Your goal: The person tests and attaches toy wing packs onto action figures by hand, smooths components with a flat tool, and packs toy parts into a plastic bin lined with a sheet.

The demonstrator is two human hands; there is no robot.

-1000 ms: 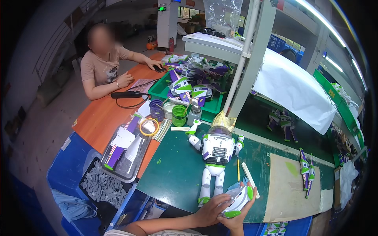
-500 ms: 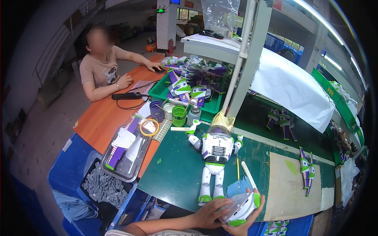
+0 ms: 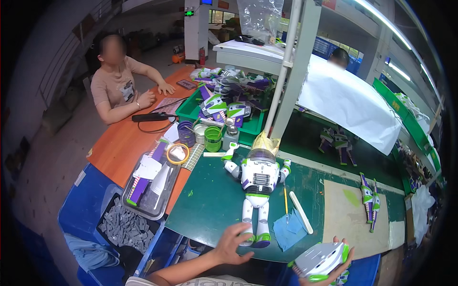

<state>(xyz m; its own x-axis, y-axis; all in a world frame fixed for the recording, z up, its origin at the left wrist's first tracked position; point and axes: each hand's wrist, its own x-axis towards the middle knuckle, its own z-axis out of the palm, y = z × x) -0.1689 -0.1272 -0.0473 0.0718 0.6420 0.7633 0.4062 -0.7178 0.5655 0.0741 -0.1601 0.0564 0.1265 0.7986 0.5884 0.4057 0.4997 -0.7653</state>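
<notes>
My right hand (image 3: 344, 270) is closed round a white toy backpack (image 3: 318, 260) with green ends, at the bench's front edge. My left hand (image 3: 234, 244) holds nothing; its fingers are spread apart beside the feet of a toy space figure (image 3: 260, 174). That figure is white, green and purple and lies on the green bench top, its head away from me. To its right are a thin yellow-handled brush (image 3: 286, 200), a white stick (image 3: 300, 212) and a blue cloth (image 3: 290, 230).
A green crate (image 3: 191, 108) heaped with winged toy parts stands behind paint jars (image 3: 213, 138). At left are a clear tray (image 3: 164, 209) and a bin of grey pieces (image 3: 125, 224). Two winged parts (image 3: 369, 198) lie on cardboard (image 3: 350, 224). Another person (image 3: 117, 86) sits across the orange table.
My left hand has let go of the toy backpack and moved left, opening. My right hand has carried the backpack to the right. The seated person's hand has drawn back from a dark object.
</notes>
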